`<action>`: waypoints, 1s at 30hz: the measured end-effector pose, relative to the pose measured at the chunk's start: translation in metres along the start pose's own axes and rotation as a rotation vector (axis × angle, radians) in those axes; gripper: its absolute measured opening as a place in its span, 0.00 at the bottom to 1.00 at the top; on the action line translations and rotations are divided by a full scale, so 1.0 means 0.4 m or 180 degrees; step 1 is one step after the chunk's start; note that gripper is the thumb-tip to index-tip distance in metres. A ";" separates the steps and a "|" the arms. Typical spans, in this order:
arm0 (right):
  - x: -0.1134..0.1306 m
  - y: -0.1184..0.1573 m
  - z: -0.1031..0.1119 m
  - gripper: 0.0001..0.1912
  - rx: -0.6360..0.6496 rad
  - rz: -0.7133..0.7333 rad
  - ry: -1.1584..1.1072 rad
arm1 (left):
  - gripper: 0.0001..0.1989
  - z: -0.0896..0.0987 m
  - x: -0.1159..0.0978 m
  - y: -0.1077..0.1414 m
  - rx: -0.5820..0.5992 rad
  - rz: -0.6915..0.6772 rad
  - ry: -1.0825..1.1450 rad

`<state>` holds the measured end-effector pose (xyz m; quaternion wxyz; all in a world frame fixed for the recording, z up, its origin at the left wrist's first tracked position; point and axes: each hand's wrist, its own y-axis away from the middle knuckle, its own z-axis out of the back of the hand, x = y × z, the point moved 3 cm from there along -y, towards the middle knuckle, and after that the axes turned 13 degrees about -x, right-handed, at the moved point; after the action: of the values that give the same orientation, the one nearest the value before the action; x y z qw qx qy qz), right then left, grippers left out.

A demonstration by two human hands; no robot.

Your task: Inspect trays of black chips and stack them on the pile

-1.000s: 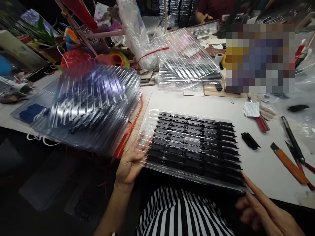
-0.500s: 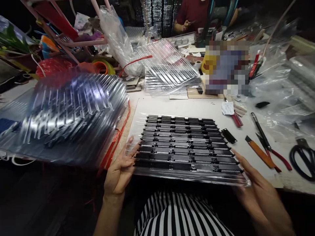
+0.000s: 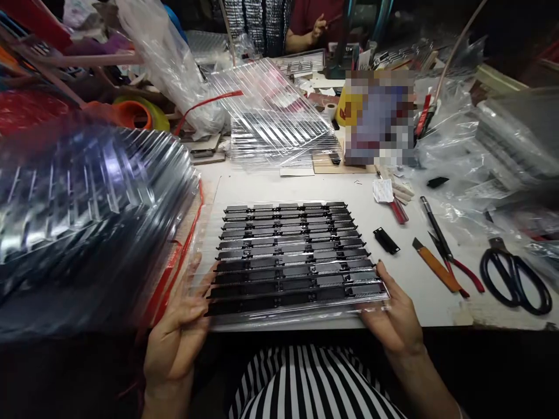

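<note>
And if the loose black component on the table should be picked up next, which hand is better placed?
Probably the right hand: it holds the clear plastic tray by its right edge, close to the loose black component. The left hand holds the opposite edge, farther from it.

Tray [image 3: 262, 319]: clear plastic, glossy
Parts [image 3: 292, 256]: mostly matt
Table [image 3: 279, 186]: smooth
Bag [image 3: 168, 73]: crinkled, shiny plastic
Shirt [image 3: 305, 384]: matt cloth

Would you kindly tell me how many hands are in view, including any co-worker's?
3: the left hand holding the clear tray at its left side, the right hand holding its right side, and a co-worker's hand across the table. Others may be hidden.
</note>
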<state>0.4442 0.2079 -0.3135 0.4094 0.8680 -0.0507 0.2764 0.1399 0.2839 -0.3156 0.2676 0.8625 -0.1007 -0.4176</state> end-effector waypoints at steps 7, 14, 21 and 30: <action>-0.004 -0.013 0.008 0.09 -0.0124 0.0153 0.0021 | 0.37 0.001 0.001 -0.001 -0.0237 -0.0070 0.0033; -0.007 -0.016 0.005 0.10 -0.0165 0.0175 -0.0062 | 0.36 -0.010 0.004 0.005 -0.0326 -0.0068 0.0047; -0.005 -0.014 0.005 0.11 -0.0236 0.0305 -0.0048 | 0.36 -0.010 0.004 -0.002 -0.0211 0.0006 0.0002; -0.004 -0.018 0.022 0.08 -0.0527 0.0327 -0.0052 | 0.41 -0.022 -0.002 0.000 -0.0176 -0.0014 -0.0001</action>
<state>0.4489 0.2058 -0.3238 0.4646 0.8296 -0.1212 0.2849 0.1462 0.2876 -0.3103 0.2905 0.8549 -0.0873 -0.4208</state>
